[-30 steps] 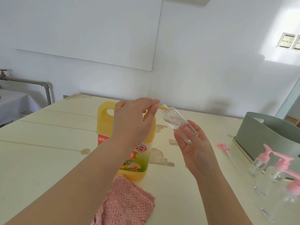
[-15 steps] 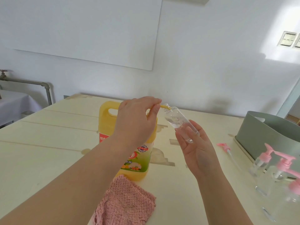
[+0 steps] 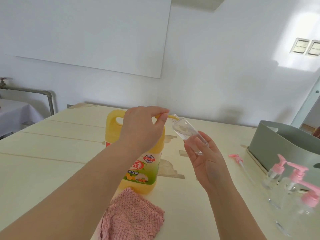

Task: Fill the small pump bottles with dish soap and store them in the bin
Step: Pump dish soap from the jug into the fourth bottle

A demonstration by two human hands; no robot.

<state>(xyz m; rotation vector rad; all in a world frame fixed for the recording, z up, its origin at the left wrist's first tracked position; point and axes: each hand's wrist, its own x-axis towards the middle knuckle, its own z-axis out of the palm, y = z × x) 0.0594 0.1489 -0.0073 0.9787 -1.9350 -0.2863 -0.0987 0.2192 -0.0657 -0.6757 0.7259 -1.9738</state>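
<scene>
Here, small clear bottle [image 3: 189,136]: capless, tilted with its mouth up and to the left, held above the table between the two hands.
Right hand [image 3: 206,161]: palm up, fingers loosely curled around the lower half of the bottle, thumb across its side.
Left hand [image 3: 143,126]: closed in a pinch on a thin yellow stick [image 3: 171,116] whose far end goes into the bottle's mouth; a pale brush-like tip shows inside the neck.
Dish soap jug [image 3: 138,163]: yellow, with a handle, upright on the table just behind the left wrist, label facing the camera.
Pink cloth [image 3: 131,217]: crumpled on the table in front of the jug, touching its base.
Loose pump head [image 3: 238,161]: pink with a clear tube, lying flat on the table to the right of the right hand.
Pump bottles [image 3: 285,186]: clear with pink pumps, standing in a group at the right edge, just in front of the bin.
Bin [image 3: 284,141]: grey-green, on the table at the far right; its inside is not visible.
Table [image 3: 52,153]: pale wood-look top.
</scene>
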